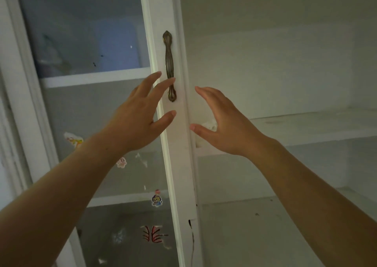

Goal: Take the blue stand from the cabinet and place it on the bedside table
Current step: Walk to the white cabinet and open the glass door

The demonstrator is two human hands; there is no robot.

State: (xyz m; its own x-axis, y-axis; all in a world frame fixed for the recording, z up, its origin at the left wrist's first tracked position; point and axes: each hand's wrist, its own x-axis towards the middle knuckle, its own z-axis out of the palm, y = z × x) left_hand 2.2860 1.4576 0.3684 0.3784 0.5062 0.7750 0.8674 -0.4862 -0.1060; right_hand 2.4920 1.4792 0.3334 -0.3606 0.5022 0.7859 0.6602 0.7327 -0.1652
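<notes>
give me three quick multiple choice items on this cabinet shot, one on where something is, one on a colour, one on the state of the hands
1. Where is the blue object?
A. behind the glass door, on the top shelf
B. on the open shelf at right
C. in the left hand

2. What colour is the door handle?
A. white
B. dark bronze
C. red

3. What are the hands doing?
A. both gripping the handle
B. both open, holding nothing
C. carrying a box

Answers:
1 A, it shows blurred through the glass door above the upper shelf board.
2 B, the dark metal stands out against the white frame.
3 B, the left hand and the right hand have spread fingers around the frame, gripping nothing.
</notes>
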